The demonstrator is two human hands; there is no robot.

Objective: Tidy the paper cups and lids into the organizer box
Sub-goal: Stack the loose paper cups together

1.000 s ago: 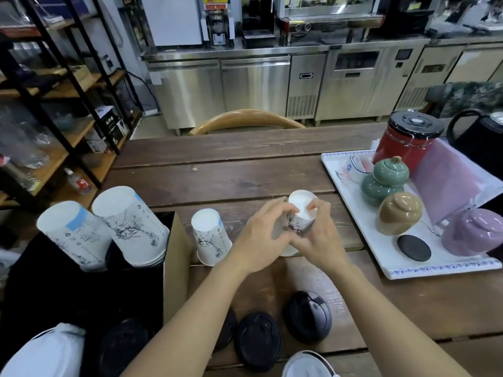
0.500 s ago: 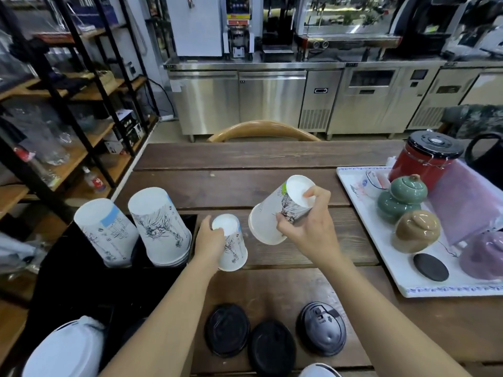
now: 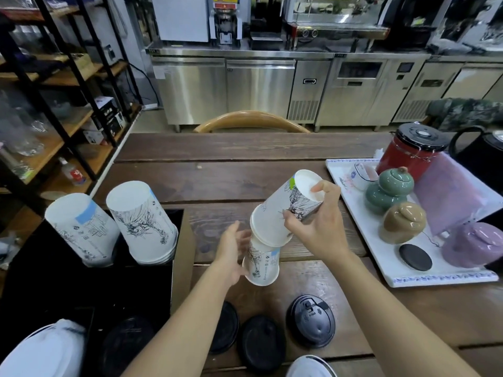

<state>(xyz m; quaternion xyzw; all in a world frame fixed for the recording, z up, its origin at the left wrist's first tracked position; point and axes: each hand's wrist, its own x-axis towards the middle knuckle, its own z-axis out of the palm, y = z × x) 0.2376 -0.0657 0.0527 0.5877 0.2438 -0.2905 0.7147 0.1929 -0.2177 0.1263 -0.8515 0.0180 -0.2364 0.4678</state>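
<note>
My right hand (image 3: pixel 313 227) grips a printed white paper cup (image 3: pixel 288 205), tilted with its mouth down and left, over the top of a smaller upturned paper cup (image 3: pixel 261 263). My left hand (image 3: pixel 231 253) holds that smaller cup at its left side, just above the wooden table (image 3: pixel 245 164). The black organizer box (image 3: pixel 87 284) sits at the left with two stacks of upturned cups (image 3: pixel 141 227) in its far slots. Three black lids (image 3: pixel 311 321) lie on the table near me. White lids (image 3: pixel 46 352) show at the bottom left, and one white lid (image 3: pixel 310 367) at the bottom edge.
A white tray (image 3: pixel 381 257) on the right carries ceramic jars, a red canister (image 3: pixel 411 153), a small black disc and a purple bag. A black kettle stands at the far right. A chair back (image 3: pixel 250 121) rises beyond the table. Shelves stand on the left.
My left hand has lifted the small cup and brought it right. My right hand has lowered its cup so the mouth now sits over the small cup's top.
</note>
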